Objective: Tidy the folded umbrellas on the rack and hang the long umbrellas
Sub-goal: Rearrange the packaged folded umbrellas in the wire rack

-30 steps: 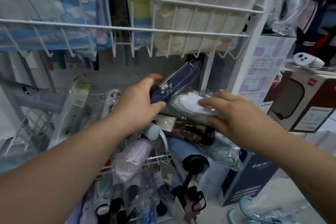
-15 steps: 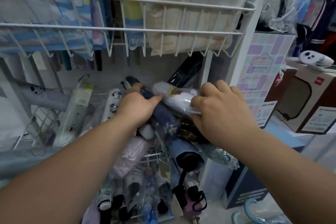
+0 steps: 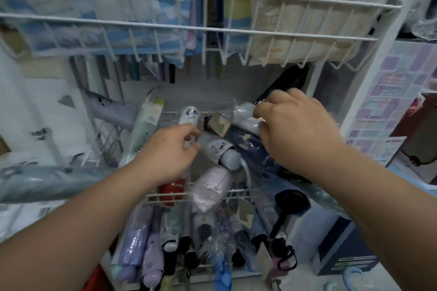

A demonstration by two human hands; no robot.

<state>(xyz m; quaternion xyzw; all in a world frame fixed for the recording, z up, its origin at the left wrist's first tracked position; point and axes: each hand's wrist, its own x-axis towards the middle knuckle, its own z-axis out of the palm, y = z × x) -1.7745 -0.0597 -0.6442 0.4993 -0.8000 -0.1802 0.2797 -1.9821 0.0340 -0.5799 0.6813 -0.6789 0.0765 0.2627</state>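
While right hand (image 3: pixel 293 130) presses it | navy umbrella (image 3: pixel 248 143) — cream-printed, plastic-sleeved

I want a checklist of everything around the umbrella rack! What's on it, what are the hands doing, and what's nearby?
Surface: white wire rack, crowded.
Job's things: navy folded umbrella lies across the pile; lilac folded umbrella below it; long umbrellas hang in the upper wire basket.
Clutter: black umbrella handle with strap sticking out.
Grippers: left hand loosely curled, holding nothing visible; right hand gripping a plastic-wrapped white umbrella.
Cables: nothing seen.
Surroundings: cardboard boxes on the right.
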